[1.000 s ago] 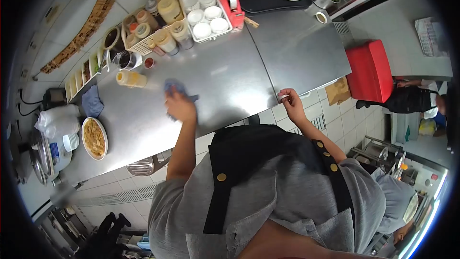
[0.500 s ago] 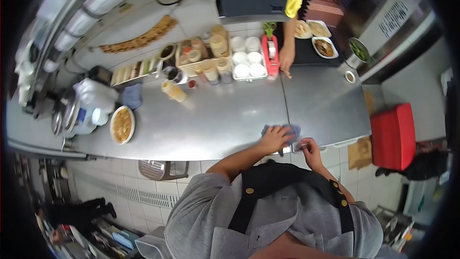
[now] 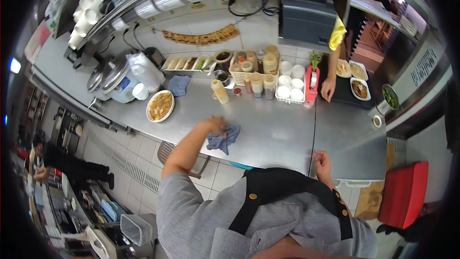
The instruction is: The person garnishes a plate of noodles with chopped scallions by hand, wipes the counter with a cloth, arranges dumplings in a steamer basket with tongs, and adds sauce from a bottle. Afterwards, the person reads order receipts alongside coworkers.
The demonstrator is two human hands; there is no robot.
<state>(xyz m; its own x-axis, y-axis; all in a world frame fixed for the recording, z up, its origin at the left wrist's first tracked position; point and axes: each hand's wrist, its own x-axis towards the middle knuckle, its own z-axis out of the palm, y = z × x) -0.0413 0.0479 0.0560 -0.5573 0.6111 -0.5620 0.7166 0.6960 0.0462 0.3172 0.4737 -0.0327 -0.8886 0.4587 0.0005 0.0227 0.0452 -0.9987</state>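
My left hand is over the steel counter at the upper edge of a crumpled blue-grey cloth. Its fingers look stretched out and apart, though motion blurs them, and the cloth lies loosely below them by the counter's front edge. Close to my body, my right hand is closed, fingers curled together around something small that I cannot make out. A squeeze bottle of pale sauce stands beyond my left hand, and an oval white bowl of food is to its left.
A basket of sauce bottles, a rack of white-topped containers and a red tape dispenser line the back. Another person's hand rests near filled dishes. A red bin stands at right; a stool is below the counter.
My left hand and the cloth have moved left along the counter, the hand now at the cloth's upper edge rather than flat on it. My right hand stays closed. The view has swung left.
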